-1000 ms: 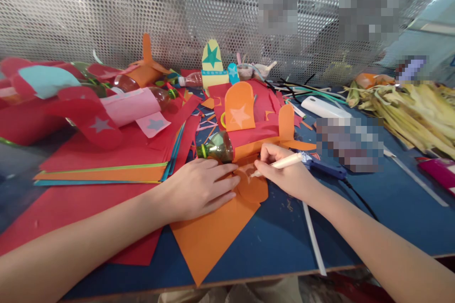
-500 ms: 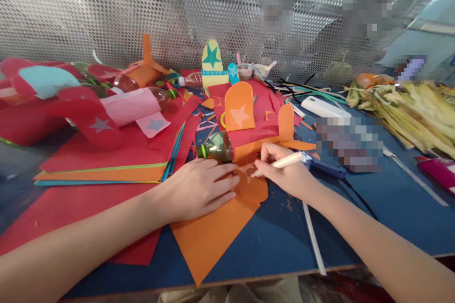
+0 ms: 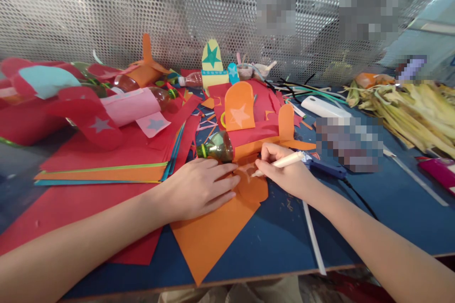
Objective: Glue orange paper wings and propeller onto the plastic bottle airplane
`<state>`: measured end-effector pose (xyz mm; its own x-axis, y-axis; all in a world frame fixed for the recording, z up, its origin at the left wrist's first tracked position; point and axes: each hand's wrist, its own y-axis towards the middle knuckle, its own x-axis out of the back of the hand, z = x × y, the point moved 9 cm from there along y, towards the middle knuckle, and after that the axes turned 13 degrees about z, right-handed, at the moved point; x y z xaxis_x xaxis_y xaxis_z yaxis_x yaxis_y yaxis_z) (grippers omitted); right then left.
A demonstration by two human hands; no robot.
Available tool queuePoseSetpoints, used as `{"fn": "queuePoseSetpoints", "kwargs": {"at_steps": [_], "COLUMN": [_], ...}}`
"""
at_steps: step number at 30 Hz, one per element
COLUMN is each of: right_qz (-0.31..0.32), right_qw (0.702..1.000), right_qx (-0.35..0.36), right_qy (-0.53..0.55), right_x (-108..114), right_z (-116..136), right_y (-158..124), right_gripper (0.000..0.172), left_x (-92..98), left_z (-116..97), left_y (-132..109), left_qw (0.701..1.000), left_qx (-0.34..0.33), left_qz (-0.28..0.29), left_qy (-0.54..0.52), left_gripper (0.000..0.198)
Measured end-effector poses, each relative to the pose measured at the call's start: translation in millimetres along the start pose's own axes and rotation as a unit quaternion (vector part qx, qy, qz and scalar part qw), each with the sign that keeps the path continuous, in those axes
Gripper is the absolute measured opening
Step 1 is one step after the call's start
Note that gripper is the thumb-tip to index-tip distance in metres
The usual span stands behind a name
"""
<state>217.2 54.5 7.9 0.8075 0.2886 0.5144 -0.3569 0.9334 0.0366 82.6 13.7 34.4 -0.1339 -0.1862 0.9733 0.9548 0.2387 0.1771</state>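
Observation:
Pinched in my right hand is a cream-white marker pen, its tip against the star on an orange paper wing. My left hand lies flat, fingers stretched over the wing's left part and an orange paper sheet. The wing belongs to a plastic-bottle plane whose green bottle neck with a yellow-green ring points left. Its other wing, with a pale star, stands up behind. At the right end are orange tail fins. My left hand partly hides the near wing.
On the left lie stacked coloured paper and more bottle planes, including a pink one. A blue glue gun with a black cord sits to the right, near a white glue stick. Dried husks lie far right.
The pen tip has shifted very slightly on the star. My left hand and the bottle plane look the same as before.

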Motion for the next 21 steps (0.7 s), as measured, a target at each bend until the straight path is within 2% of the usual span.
{"fn": "queuePoseSetpoints", "kwargs": {"at_steps": [9,21], "right_qz": [-0.012,0.007], "right_qw": [1.000,1.000], "right_qx": [0.006,0.014], "right_qy": [0.001,-0.008], "right_x": [2.7,-0.5], "right_z": [1.5,3.0], "right_y": [-0.4,-0.1], "right_gripper": [0.026,0.026], "left_x": [0.0,0.4], "left_z": [-0.3,-0.6], "left_y": [0.3,1.2], "left_qw": [1.000,1.000], "left_qx": [0.002,0.000], "left_qz": [0.002,0.009], "left_qy": [0.006,-0.001], "left_gripper": [0.032,0.031]}}
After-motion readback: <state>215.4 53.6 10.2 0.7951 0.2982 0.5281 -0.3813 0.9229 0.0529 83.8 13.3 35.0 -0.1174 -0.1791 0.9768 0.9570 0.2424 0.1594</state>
